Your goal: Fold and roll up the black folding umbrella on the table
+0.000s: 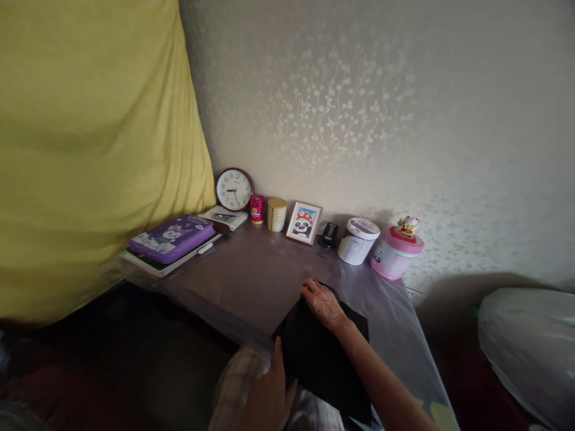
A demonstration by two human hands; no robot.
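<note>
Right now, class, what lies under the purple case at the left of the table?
Under the purple case lies a flat white book or pad, its edge showing along the front, resting on the table. Its cover is hidden by the case.

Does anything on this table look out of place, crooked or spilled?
Nothing is spilled or broken. The round wall clock sits on the table leaning against the wall. The black cloth under the right hand hangs over the near edge, where the left hand touches it.

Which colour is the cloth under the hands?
Black. The cloth shows best in the head view.
</note>
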